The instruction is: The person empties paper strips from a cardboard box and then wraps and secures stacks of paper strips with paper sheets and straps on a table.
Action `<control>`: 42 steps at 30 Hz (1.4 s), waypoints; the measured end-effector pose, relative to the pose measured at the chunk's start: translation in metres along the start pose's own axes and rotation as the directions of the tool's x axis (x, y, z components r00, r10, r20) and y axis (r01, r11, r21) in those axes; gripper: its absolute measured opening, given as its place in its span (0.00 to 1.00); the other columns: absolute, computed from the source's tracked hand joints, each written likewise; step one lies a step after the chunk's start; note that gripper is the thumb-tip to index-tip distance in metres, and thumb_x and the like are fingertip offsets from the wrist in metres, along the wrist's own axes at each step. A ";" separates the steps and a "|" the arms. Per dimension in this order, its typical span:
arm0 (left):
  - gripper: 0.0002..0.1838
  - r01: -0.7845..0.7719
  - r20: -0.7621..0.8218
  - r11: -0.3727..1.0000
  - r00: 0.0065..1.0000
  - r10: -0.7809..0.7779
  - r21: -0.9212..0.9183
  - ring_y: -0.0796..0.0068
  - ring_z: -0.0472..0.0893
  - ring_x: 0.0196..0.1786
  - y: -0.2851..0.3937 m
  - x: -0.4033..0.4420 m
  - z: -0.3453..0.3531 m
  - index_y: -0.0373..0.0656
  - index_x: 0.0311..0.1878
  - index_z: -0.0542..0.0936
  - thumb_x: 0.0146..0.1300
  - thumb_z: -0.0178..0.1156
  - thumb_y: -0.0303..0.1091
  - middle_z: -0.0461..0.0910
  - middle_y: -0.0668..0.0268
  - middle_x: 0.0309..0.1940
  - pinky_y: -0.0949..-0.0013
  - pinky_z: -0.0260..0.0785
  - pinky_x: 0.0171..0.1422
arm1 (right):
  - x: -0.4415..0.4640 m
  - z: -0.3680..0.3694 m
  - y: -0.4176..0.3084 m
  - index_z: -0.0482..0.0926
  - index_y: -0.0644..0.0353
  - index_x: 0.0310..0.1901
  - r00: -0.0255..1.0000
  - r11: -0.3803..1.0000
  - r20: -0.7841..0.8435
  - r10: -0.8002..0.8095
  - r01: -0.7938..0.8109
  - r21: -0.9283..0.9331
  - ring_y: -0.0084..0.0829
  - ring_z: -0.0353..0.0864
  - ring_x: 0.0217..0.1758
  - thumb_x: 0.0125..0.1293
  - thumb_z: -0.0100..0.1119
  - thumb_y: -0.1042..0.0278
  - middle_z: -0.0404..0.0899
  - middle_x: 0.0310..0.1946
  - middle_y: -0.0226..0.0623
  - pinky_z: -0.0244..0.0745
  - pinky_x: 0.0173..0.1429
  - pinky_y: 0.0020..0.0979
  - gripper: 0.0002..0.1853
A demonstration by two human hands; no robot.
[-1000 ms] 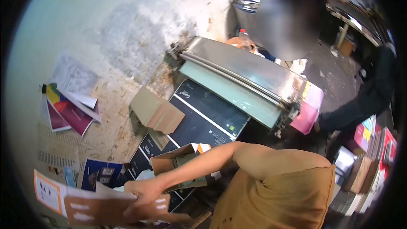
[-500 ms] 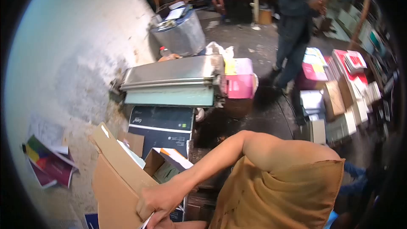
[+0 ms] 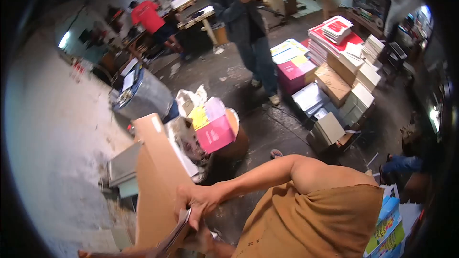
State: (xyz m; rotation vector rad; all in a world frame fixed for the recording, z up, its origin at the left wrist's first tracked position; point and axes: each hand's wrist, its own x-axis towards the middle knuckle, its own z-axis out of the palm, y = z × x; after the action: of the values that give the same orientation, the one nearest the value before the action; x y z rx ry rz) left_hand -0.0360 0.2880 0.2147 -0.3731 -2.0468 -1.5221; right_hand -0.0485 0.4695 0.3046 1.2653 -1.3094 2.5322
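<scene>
My right hand (image 3: 197, 202) is closed on the edge of a large brown cardboard piece (image 3: 158, 177), which stands up left of my forearm. A thin folded edge of sheet or card (image 3: 176, 235) shows beneath its fingers. Just under it, at the bottom of the view, is my left hand (image 3: 203, 241), blurred and partly hidden; its fingers cannot be made out.
Ahead is a pink and yellow box (image 3: 213, 131) beside a grey drum (image 3: 146, 96). A metal machine (image 3: 123, 165) is by the left wall. Stacked boxes and books (image 3: 334, 80) stand right. A person in dark clothes (image 3: 246, 24) stands ahead; another in red (image 3: 149, 17) is farther back.
The view has swung right, away from the dark boxes and wall papers. The cardboard now stands upright, and my left hand has come into view under my right hand.
</scene>
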 end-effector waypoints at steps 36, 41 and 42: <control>0.26 0.298 0.823 0.950 0.516 -0.239 0.089 0.52 0.82 0.47 -0.236 0.254 0.853 0.46 0.53 0.79 0.49 0.71 0.38 0.82 0.54 0.44 0.58 0.75 0.51 | -0.109 -0.892 -0.098 0.72 0.61 0.45 0.772 0.141 -0.610 0.178 -0.634 -0.761 0.35 0.77 0.43 0.41 0.80 0.65 0.78 0.37 0.36 0.72 0.46 0.37 0.30; 0.29 0.309 0.797 0.918 0.472 -0.376 0.249 0.52 0.78 0.55 -0.263 0.378 0.880 0.40 0.57 0.75 0.53 0.69 0.40 0.79 0.52 0.52 0.59 0.72 0.59 | -0.002 -0.966 -0.110 0.82 0.64 0.36 0.500 -0.027 -0.860 0.104 -0.862 -0.505 0.34 0.82 0.34 0.52 0.74 0.55 0.83 0.32 0.40 0.76 0.40 0.34 0.20; 0.28 0.349 0.754 0.911 0.530 -0.387 0.222 0.53 0.78 0.55 -0.276 0.393 0.879 0.40 0.57 0.75 0.54 0.69 0.41 0.79 0.52 0.52 0.59 0.71 0.59 | 0.018 -0.979 -0.112 0.82 0.64 0.37 0.497 -0.085 -0.865 0.071 -0.861 -0.501 0.35 0.82 0.36 0.52 0.74 0.55 0.83 0.32 0.40 0.76 0.42 0.35 0.20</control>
State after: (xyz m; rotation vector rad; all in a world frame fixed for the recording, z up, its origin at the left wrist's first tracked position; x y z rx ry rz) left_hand -0.7328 0.9877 0.0480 -0.7366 -3.0165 -1.7338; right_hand -0.6562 1.2123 0.0801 -0.5536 -2.7359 1.0660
